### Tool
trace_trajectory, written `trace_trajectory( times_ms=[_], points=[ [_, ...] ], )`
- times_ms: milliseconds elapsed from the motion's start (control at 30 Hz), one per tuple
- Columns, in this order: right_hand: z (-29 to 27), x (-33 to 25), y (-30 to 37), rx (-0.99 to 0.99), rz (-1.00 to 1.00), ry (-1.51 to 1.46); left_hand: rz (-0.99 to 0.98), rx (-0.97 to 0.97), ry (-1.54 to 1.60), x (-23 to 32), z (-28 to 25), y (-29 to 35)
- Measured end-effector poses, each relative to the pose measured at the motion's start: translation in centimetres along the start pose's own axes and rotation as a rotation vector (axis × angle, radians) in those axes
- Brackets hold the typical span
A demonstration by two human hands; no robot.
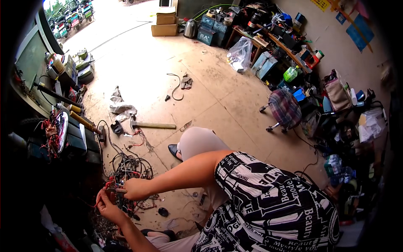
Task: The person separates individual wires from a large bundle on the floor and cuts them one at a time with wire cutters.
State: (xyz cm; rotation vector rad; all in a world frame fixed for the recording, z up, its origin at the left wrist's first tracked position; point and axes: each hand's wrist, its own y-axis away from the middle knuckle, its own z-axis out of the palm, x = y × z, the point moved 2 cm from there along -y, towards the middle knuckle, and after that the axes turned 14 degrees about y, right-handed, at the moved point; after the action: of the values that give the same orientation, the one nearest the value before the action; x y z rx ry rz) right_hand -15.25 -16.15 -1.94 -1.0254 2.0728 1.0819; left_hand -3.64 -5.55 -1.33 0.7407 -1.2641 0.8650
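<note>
My left hand is closed on a red wire at the lower left, beside the dark bench. Just right of it, my right hand grips a short tool whose end meets the red wires by my left fingers. It is too small to tell what kind of tool it is. Below and around both hands lies a tangled heap of black and red cables on the floor. Scraps and loose wire ends are mixed into it.
A wooden-handled hammer lies beyond the cables, near grey rags. Dark batteries stand at the left. A plaid wheeled stool is to the right, before crowded shelves. A kettle and cardboard boxes stand at the back.
</note>
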Motion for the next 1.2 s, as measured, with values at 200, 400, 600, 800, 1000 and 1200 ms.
trace_trajectory(
  times_ms=[200,400,600,800,1000,1200],
  points=[
    [-1.1,-1.8,1.9,0.076,-0.099,0.043,-0.267,0.002,0.457,1.1,0.0,0.2],
    [-1.7,-1.7,1.4,0.180,-0.233,0.342,-0.515,-0.094,0.738,0.7,-1.5,-0.2],
    [-1.7,-0.6,1.5,0.115,-0.051,0.312,-0.552,-0.027,0.374,1.5,-0.7,1.6],
    [-1.4,-0.3,1.0,0.014,0.033,0.264,-0.010,-0.043,-0.202,2.5,0.0,2.2],
    [-1.4,-1.0,1.1,-0.045,0.030,0.179,-0.200,-0.103,-0.044,0.2,-1.3,2.1],
    [-1.3,0.2,0.3,-0.226,0.030,0.002,-0.305,-0.082,0.035,1.1,0.6,2.9]
  ],
)
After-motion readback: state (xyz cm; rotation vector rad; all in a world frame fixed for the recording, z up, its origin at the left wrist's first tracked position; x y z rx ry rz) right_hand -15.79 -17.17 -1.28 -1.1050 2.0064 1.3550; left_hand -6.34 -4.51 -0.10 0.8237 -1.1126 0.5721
